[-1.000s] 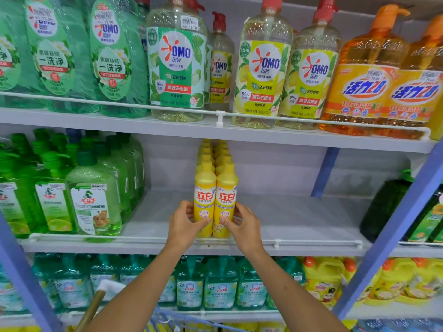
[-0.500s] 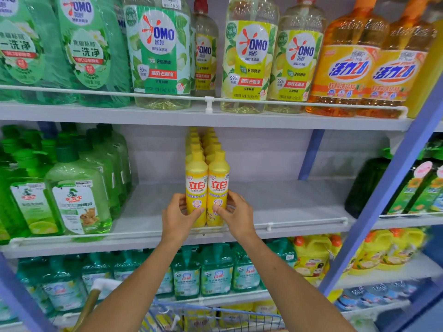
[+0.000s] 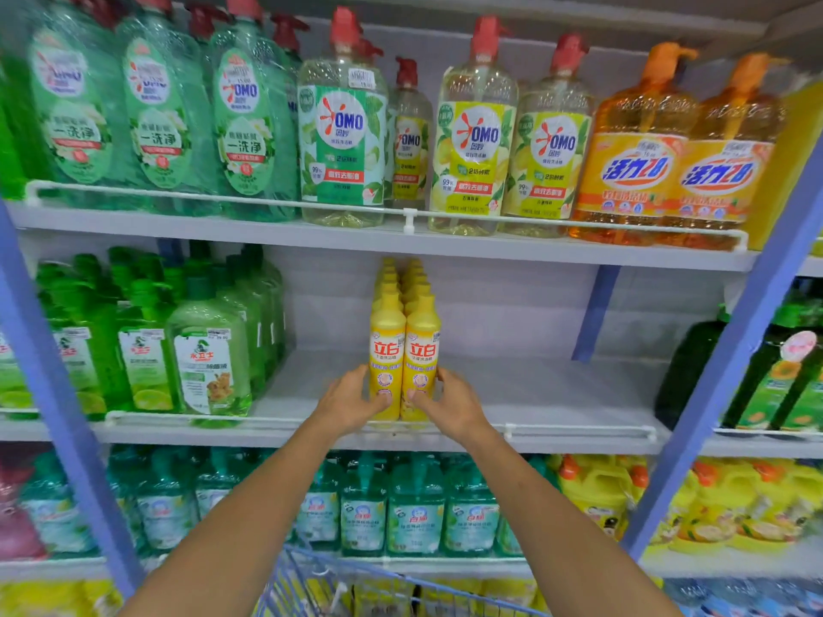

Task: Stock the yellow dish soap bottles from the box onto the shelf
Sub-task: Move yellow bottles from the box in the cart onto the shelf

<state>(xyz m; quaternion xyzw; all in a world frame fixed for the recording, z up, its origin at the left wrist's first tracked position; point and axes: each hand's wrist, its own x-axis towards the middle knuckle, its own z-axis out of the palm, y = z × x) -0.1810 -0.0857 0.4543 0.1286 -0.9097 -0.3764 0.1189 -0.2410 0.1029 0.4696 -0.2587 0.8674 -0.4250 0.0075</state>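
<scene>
Shelf, yellow bottles upright, caps up

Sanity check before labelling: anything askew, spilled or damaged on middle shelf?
Nothing stands out: yellow bottles upright in two straight rows, left hand and right hand gripping the front pair, no spill on the shelf.

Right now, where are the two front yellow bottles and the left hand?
left front yellow bottle (image 3: 386, 349), head view, on its label
right front yellow bottle (image 3: 422, 349), head view, on its label
left hand (image 3: 351, 402), head view, on the back of the hand
</scene>
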